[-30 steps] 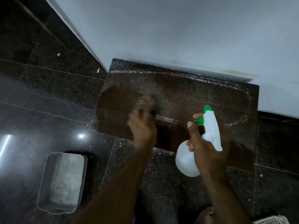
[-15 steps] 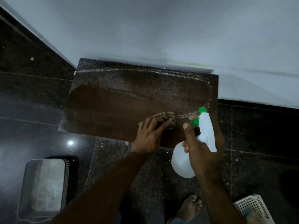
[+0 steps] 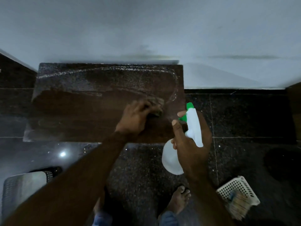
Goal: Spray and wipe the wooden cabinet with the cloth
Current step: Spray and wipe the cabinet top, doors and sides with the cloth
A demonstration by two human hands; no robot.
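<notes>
The wooden cabinet [image 3: 84, 111] shows its dark brown top against the white wall, with droplets across the far half and a wiped darker patch nearer me. My left hand [image 3: 135, 118] presses a brownish cloth [image 3: 157, 106] onto the top near its right side. To the right of it, my right hand [image 3: 190, 141] grips a white spray bottle [image 3: 193, 126] with a green nozzle, held over the cabinet's right front corner, index finger on the trigger.
Glossy dark tiled floor [image 3: 244, 115] surrounds the cabinet. A grey lidded basket [image 3: 24, 185] stands at the lower left. A white perforated basket [image 3: 234, 188] with a brush in it sits lower right. My bare foot [image 3: 179, 199] is below the bottle.
My left hand has swept the cloth from the cabinet's left-middle toward its right side, widening the wiped patch. The view has shifted right. The spray bottle has stayed in my right hand.
</notes>
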